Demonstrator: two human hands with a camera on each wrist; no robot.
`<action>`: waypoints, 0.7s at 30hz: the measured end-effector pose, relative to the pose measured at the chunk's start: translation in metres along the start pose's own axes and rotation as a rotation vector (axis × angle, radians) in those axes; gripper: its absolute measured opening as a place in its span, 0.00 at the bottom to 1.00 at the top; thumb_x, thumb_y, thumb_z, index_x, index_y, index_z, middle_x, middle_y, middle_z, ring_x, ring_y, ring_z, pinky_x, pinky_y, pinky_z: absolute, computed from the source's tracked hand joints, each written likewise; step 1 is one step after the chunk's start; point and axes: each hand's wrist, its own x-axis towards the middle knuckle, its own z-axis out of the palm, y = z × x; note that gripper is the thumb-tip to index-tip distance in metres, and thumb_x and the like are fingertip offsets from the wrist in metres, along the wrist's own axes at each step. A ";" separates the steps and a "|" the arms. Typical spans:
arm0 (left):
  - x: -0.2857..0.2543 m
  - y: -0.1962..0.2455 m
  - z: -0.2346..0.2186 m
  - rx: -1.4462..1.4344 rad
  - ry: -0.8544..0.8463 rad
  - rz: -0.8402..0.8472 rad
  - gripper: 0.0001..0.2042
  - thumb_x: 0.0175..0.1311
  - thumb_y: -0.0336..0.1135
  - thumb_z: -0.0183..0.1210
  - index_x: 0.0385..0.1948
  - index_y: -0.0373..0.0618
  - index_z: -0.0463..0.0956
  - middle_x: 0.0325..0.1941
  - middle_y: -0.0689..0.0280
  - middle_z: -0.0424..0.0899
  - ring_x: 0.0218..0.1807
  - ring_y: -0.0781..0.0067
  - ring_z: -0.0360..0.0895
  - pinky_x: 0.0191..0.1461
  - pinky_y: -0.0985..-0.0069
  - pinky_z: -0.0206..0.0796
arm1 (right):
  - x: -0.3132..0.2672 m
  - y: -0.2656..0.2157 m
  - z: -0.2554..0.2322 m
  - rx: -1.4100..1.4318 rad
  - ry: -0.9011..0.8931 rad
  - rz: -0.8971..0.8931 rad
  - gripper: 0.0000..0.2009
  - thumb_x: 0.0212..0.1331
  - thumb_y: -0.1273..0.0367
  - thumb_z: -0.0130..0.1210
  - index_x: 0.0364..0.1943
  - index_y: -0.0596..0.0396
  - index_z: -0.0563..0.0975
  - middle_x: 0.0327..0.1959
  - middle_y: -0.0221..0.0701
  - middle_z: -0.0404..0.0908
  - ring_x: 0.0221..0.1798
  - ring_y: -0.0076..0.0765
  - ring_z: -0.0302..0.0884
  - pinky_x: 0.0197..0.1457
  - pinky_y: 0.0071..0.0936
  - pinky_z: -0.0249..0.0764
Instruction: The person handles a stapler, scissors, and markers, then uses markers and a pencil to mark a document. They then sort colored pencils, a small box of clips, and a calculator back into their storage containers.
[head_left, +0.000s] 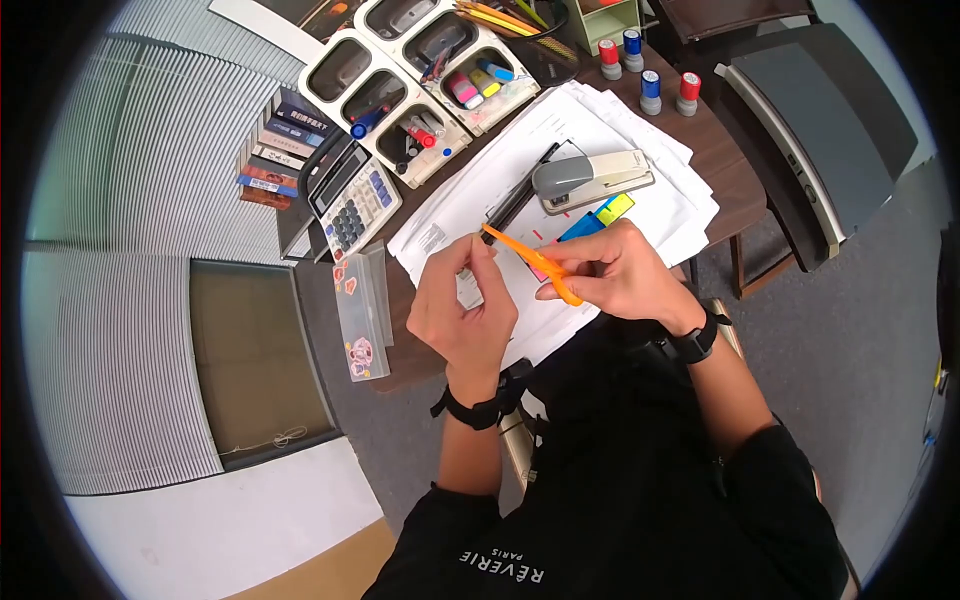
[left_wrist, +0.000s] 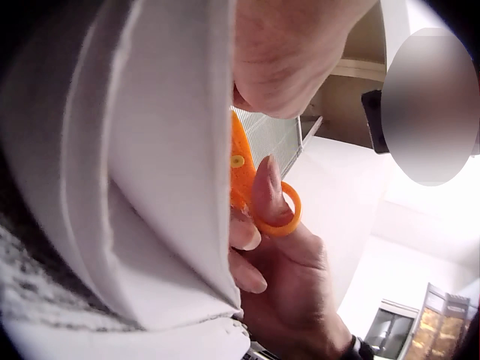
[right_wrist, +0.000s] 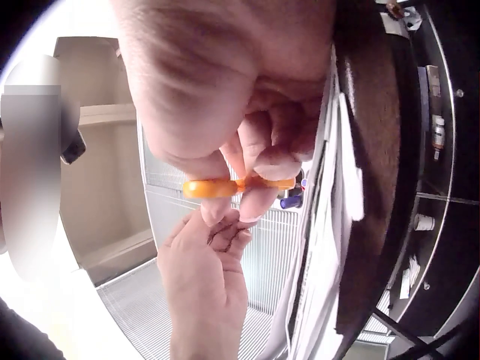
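Observation:
Orange scissors (head_left: 535,262) are gripped by my right hand (head_left: 622,272), tilted above the papers. In the left wrist view, the right thumb passes through a handle loop of the scissors (left_wrist: 238,161). My left hand (head_left: 460,300) has its thumb and index fingertips brought together right at the scissors' blade tips; I cannot tell what, if anything, they pinch. In the right wrist view, the left hand (right_wrist: 202,277) shows curled fingers just beyond the scissors (right_wrist: 210,188). Beneath the blades lie dark, slender, pen-like sticks (head_left: 520,198) on the stacked papers (head_left: 440,225).
A grey stapler (head_left: 590,180) and sticky tabs (head_left: 613,208) lie on the papers. Leftward are a calculator (head_left: 362,212), a clear sticker-covered case (head_left: 360,315) and books (head_left: 275,150). A white organizer (head_left: 455,110) with markers stands behind; several red and blue stampers (head_left: 650,92) stand at the back right.

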 end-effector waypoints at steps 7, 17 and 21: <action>-0.002 0.001 -0.009 -0.050 -0.002 -0.039 0.05 0.58 0.17 0.62 0.33 0.35 0.80 0.27 0.61 0.85 0.28 0.70 0.83 0.33 0.79 0.72 | -0.010 -0.031 0.016 0.420 -0.051 0.217 0.12 0.57 0.73 0.68 0.44 0.64 0.85 0.24 0.30 0.84 0.23 0.15 0.74 0.25 0.15 0.67; -0.014 0.014 -0.016 -0.203 0.048 -0.127 0.04 0.60 0.18 0.62 0.35 0.32 0.81 0.29 0.60 0.86 0.29 0.75 0.83 0.34 0.81 0.73 | -0.036 -0.021 0.041 0.787 -0.054 0.252 0.17 0.63 0.65 0.65 0.46 0.68 0.83 0.21 0.30 0.81 0.15 0.15 0.68 0.21 0.13 0.61; -0.016 0.015 -0.017 -0.290 0.043 -0.190 0.03 0.61 0.19 0.62 0.35 0.31 0.81 0.30 0.60 0.86 0.30 0.76 0.82 0.36 0.80 0.75 | -0.039 -0.014 0.048 0.882 -0.071 0.230 0.18 0.65 0.64 0.63 0.48 0.68 0.82 0.20 0.29 0.80 0.15 0.16 0.67 0.23 0.13 0.62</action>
